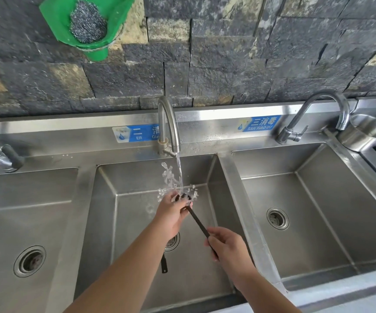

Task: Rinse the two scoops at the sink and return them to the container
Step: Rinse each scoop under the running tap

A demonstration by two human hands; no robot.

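Note:
A dark long-handled scoop [197, 222] is held under the running water of the middle tap [168, 127]. My right hand [226, 243] grips the end of its handle. My left hand [174, 212] is wrapped around its bowl, where the water splashes. A second dark scoop [164, 264] lies on the floor of the middle sink basin [137, 222], mostly hidden under my left forearm; only its handle end shows. A round steel container [366, 132] stands on the ledge at the far right.
A left basin [24, 222] and a right basin [306, 211] flank the middle one, each with its own tap. A green holder [58, 21] with a steel-wool scourer hangs on the stone wall above left.

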